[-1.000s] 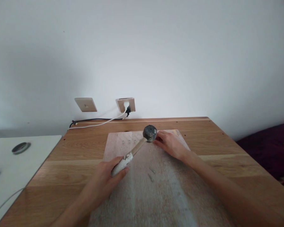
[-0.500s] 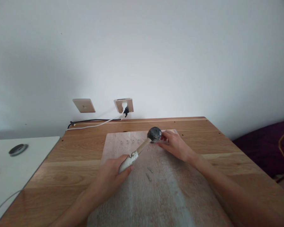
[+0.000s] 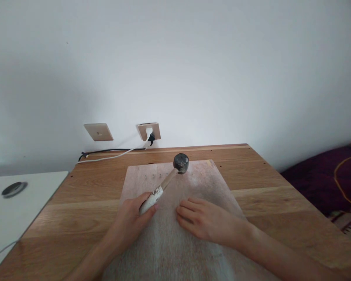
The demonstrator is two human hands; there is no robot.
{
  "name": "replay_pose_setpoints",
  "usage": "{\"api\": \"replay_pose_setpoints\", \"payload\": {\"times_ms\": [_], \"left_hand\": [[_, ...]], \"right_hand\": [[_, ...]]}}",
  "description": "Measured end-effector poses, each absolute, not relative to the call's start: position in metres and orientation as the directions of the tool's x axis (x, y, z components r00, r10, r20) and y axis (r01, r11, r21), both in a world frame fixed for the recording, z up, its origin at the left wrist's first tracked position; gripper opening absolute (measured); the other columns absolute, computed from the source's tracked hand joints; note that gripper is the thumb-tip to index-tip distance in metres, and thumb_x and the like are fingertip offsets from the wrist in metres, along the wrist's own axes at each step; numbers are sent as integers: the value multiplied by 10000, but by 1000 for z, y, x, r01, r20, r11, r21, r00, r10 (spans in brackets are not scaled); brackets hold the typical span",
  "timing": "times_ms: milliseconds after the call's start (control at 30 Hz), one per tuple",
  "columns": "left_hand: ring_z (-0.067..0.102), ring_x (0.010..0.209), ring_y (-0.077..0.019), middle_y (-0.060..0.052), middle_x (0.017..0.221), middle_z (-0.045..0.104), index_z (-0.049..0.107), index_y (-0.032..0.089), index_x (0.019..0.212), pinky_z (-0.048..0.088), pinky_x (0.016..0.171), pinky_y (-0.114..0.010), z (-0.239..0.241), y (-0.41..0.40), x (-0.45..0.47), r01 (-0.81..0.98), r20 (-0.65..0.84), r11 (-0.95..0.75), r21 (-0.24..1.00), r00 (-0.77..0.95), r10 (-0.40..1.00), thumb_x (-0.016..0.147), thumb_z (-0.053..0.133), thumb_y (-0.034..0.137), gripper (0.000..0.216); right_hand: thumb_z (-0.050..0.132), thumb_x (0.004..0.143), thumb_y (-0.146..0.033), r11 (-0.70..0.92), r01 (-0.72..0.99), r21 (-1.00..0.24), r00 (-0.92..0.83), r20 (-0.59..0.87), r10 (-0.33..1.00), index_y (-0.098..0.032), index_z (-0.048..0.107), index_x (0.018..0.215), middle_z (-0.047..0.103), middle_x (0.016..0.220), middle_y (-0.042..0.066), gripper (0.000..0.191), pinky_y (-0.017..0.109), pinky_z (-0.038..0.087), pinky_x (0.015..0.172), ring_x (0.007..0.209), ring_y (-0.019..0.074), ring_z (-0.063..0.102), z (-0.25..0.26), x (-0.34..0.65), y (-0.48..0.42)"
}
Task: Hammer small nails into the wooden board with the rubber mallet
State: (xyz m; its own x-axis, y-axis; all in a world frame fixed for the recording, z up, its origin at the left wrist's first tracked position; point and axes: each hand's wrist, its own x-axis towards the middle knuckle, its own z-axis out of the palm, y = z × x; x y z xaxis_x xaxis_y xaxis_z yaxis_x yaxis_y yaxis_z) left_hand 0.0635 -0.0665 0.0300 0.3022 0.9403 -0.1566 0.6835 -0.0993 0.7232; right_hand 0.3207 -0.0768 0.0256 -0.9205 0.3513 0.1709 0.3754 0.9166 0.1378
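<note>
My left hand [image 3: 137, 214] is closed around the white-coated grip of a rubber mallet [image 3: 169, 177]. Its black head is tilted up over the far part of a worn, pale wooden board [image 3: 163, 249]. Near the board's far edge a row of small nails [image 3: 153, 176] stands up, partly behind the mallet. My right hand [image 3: 200, 218] rests low over the middle of the board, fingers curled down and together. Whatever is under or between those fingertips is hidden, and the loose nails seen earlier there are covered.
The board lies on a wooden table [image 3: 82, 222] pushed against a white wall. Behind it, a wall socket [image 3: 149, 132] holds plugs with a white and a black cable [image 3: 114, 150]. A white surface [image 3: 23, 210] with a dark round piece [image 3: 14, 189] adjoins at left; purple fabric [image 3: 312, 175] lies at right.
My right hand has come back from the board's far edge beside the mallet head to the middle, over the loose nails. The mallet stays in my left hand; the view has shifted slightly.
</note>
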Motion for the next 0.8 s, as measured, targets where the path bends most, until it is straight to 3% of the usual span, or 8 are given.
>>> {"api": "replay_pose_setpoints", "payload": {"times_ms": [100,167,267,333,467,800], "left_hand": [[654,789,-223,-25,857,737,692,199,981,454,722,-301,30,-69,62,676,-169,-82,732,297,940,938,515,462,320],[652,784,-225,-27,852,735,689,200,974,455,721,-303,31,-70,62,669,-181,-68,740,295,938,932,513,467,323],[650,769,-224,-27,843,731,692,199,977,453,712,-304,31,-69,61,670,-191,-58,740,292,937,923,509,466,328],[643,752,-220,-24,821,721,695,197,976,445,696,-302,31,-68,61,675,-190,-62,736,294,937,923,502,463,334],[647,767,-219,-24,823,718,698,195,971,439,701,-300,31,-69,61,682,-204,-55,729,294,934,926,491,463,341],[638,751,-213,-15,810,714,712,195,1006,441,696,-295,29,-70,60,663,-201,-45,747,290,936,924,507,470,352]], "right_hand": [[590,990,-107,919,359,161,-925,192,328,-164,666,871,676,804,36,153,312,489,672,767,188,614,23,323,-74],[565,1006,-124,900,435,-1,-869,262,420,-175,692,943,696,826,38,150,302,510,694,793,188,636,22,333,-65],[545,1016,-171,734,574,-363,-636,367,679,-209,708,1015,736,957,44,168,280,556,762,859,173,692,19,354,-42],[518,1004,-168,627,636,-450,-480,406,778,-202,705,1009,751,945,53,190,292,575,774,844,176,715,14,366,-23],[537,947,-157,513,680,-524,-326,410,852,-205,711,942,777,897,51,181,303,583,754,804,192,741,0,379,5],[562,939,-211,443,693,-568,-282,352,892,-220,709,904,765,914,58,151,315,557,773,844,208,722,-15,375,5]]}}
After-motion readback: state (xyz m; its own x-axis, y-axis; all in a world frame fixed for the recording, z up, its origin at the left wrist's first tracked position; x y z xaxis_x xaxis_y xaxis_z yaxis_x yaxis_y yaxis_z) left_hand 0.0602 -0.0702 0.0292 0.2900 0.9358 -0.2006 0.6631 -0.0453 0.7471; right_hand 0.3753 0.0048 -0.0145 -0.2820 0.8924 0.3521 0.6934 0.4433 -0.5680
